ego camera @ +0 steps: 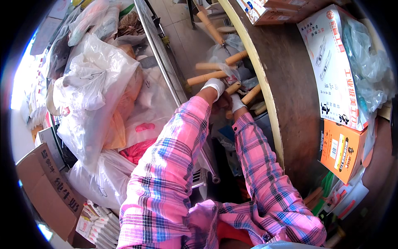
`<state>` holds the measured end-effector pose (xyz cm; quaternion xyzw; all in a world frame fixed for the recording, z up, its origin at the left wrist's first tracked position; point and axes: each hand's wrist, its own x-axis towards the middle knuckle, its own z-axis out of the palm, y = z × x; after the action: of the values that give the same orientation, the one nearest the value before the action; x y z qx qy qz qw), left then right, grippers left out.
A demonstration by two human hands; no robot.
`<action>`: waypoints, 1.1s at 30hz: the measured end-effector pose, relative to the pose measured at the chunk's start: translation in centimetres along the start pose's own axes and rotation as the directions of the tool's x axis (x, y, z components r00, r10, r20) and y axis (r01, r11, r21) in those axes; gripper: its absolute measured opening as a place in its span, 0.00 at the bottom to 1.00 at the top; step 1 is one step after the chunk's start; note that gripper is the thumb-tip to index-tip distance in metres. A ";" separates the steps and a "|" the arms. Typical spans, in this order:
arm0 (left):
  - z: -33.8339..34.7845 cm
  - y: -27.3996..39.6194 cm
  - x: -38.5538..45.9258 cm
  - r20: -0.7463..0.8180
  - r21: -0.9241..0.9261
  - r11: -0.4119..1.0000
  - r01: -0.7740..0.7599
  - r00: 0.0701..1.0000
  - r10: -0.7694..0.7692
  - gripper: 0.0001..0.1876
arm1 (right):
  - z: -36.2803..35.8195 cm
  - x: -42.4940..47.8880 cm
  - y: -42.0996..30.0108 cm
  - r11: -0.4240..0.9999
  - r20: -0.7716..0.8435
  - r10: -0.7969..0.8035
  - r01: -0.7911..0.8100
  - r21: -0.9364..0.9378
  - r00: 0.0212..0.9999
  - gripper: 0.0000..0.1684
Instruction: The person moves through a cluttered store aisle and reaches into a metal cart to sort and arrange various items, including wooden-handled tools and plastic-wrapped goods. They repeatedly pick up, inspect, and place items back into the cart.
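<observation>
My left hand (215, 88), in a white glove or wrist covering, reaches down among several tools with turned wooden handles. Beside it is my right hand (238, 103), with white covering at its wrist too. Both hands meet low between the metal rack and the wooden table edge, and their fingers are mostly hidden. One wooden handle (206, 77) lies just beyond my left hand. Another handle (233, 88) rises between the two hands, and a third handle (251, 94) leans beside my right hand. Whether either hand grips anything cannot be seen.
The table's pale edge (264, 77) curves close on the right. Upon the table are a white printed box (329, 68) and an orange box (342, 152). Left of a ribbed metal rail (158, 53) pile full plastic bags (90, 77). A cardboard box (46, 190) stands lower left.
</observation>
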<state>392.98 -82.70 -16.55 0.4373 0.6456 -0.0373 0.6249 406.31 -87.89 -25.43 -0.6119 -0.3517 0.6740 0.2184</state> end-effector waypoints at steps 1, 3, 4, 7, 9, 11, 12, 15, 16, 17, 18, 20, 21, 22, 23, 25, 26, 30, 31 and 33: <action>0.2 0.4 -0.5 0.050 -0.131 0.990 0.059 0.997 -0.053 0.21 | -0.2 0.3 0.3 0.998 -0.021 -0.016 0.015 -0.054 1.000 0.14; 0.6 1.1 -1.1 0.135 -0.250 0.961 0.118 0.987 -0.086 0.21 | -0.4 1.5 0.8 0.986 -0.062 -0.061 0.050 -0.162 0.996 0.14; 0.6 -0.6 -0.7 -0.104 -0.229 0.973 -0.036 0.995 0.012 0.16 | 1.1 1.8 0.6 0.976 -0.050 -0.083 0.071 -0.207 0.995 0.14; 0.2 -2.6 -1.0 -0.249 -0.027 0.990 -0.139 0.960 0.128 0.16 | 3.0 3.2 0.5 0.934 -0.057 -0.132 0.105 -0.340 0.990 0.14; 0.0 0.5 -3.4 -0.080 -0.095 0.995 -0.042 0.996 0.035 0.17 | 0.5 4.4 1.3 0.900 -0.120 -0.148 0.083 -0.428 0.982 0.14; -0.9 1.3 -6.4 0.033 -0.183 0.979 0.086 0.996 -0.082 0.17 | 1.3 4.8 1.5 0.873 -0.128 -0.169 0.088 -0.479 0.977 0.14; -0.9 1.0 -6.9 0.026 -0.206 0.974 0.099 0.995 -0.096 0.17 | 1.6 5.1 1.6 0.868 -0.132 -0.174 0.088 -0.488 0.976 0.14; -0.8 0.6 -7.7 0.013 -0.268 0.955 0.127 0.992 -0.128 0.21 | 1.8 5.4 1.8 0.873 -0.140 -0.174 0.087 -0.479 0.975 0.14; -0.9 0.5 -7.8 0.010 -0.287 0.948 0.135 0.990 -0.138 0.23 | 2.1 5.5 1.9 0.876 -0.147 -0.186 0.096 -0.474 0.972 0.14; -1.5 0.3 -7.0 0.147 -0.392 0.887 0.243 0.969 -0.200 0.22 | 2.2 5.6 1.9 0.883 -0.145 -0.191 0.106 -0.456 0.971 0.14; -2.9 -0.4 -5.8 0.279 -0.479 0.803 0.354 0.929 -0.243 0.20 | 3.2 5.5 1.7 0.897 -0.131 -0.203 0.131 -0.422 0.970 0.14; -3.2 0.4 -5.1 0.374 -0.468 0.770 0.434 0.886 -0.272 0.20 | 1.8 5.4 2.1 0.926 -0.147 -0.211 0.150 -0.345 0.966 0.14; -3.5 2.3 -6.4 0.324 -0.389 0.830 0.399 0.903 -0.282 0.20 | 0.3 5.2 2.5 0.952 -0.164 -0.205 0.159 -0.260 0.965 0.14; -4.4 3.3 -9.0 0.254 -0.320 0.870 0.375 0.919 -0.302 0.21 | 0.5 4.5 2.5 0.973 -0.148 -0.197 0.176 -0.147 0.969 0.14; -4.3 1.7 -5.2 0.131 -0.253 0.897 0.363 0.931 -0.340 0.20 | 0.7 3.9 2.6 0.981 -0.134 -0.192 0.190 -0.034 0.972 0.13; -4.9 -1.5 -1.8 -0.123 0.102 0.951 0.293 0.952 -0.281 0.18 | 2.1 2.1 2.7 0.973 -0.068 -0.163 0.171 0.156 0.984 0.13; -5.2 -1.9 -1.6 -0.201 0.397 0.896 0.201 0.971 -0.129 0.17 | 1.5 1.4 2.5 0.960 -0.047 -0.144 0.151 0.236 0.988 0.13; -5.4 0.9 -5.8 -0.208 0.637 0.768 0.062 0.973 0.094 0.15 | 1.3 -0.7 0.7 0.962 0.147 -0.008 -0.032 0.272 0.989 0.13; -5.5 0.8 -5.8 -0.233 0.624 0.777 0.082 0.969 0.085 0.15 | 1.8 -1.0 0.0 0.984 0.171 0.061 -0.088 0.152 0.983 0.13; -5.9 -0.1 -5.9 -0.255 0.636 0.764 0.112 0.964 0.072 0.15 | 3.6 -1.6 -1.1 0.984 0.169 0.173 -0.165 -0.059 0.970 0.14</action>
<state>387.39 -82.34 -10.37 0.6193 0.6754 -0.2050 0.3440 402.87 -89.07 -23.53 -0.5833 -0.3309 0.7329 0.1149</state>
